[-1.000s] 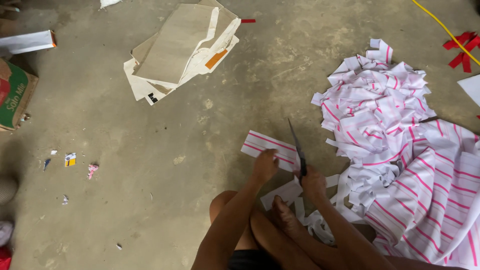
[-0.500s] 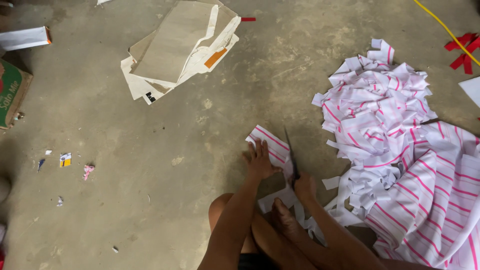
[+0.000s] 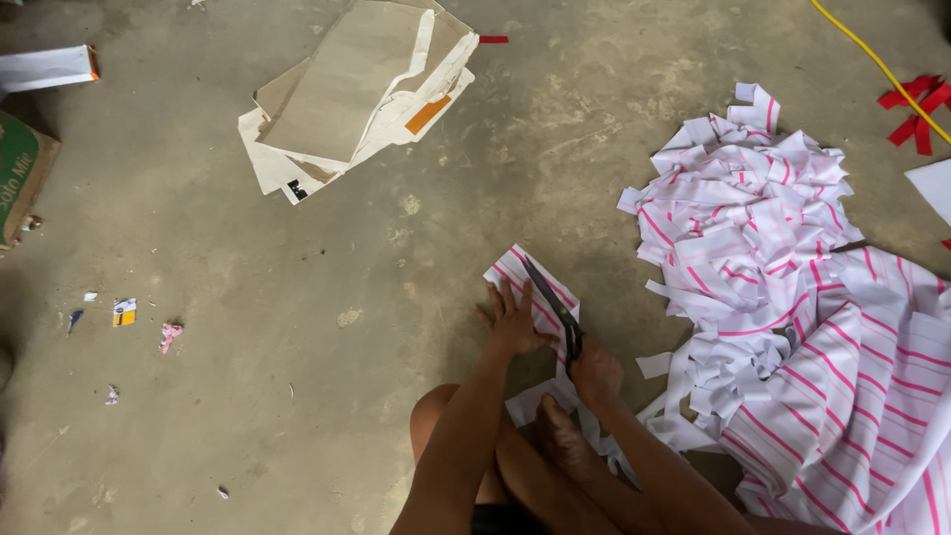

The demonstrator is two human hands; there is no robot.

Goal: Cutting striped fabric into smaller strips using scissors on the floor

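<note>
Nearest, a bent knee (image 3: 446,416) and foot (image 3: 560,436) rest on the floor. The right hand (image 3: 594,372) is closed around dark scissors (image 3: 553,305), their blades lying across a striped paper piece (image 3: 530,289). The left hand (image 3: 510,319) presses it flat on the concrete (image 3: 297,327), fingers spread. Rightward lies a limp heap of strips (image 3: 753,208); farther off, stiff cardboard (image 3: 357,89).

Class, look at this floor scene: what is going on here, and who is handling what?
A person sits on a concrete floor cutting a piece of pink-striped white fabric. The left hand presses it flat while the right hand works dark scissors across it. A heap of cut strips lies to the right, above a larger striped sheet. Flattened cardboard lies farther off.
</note>
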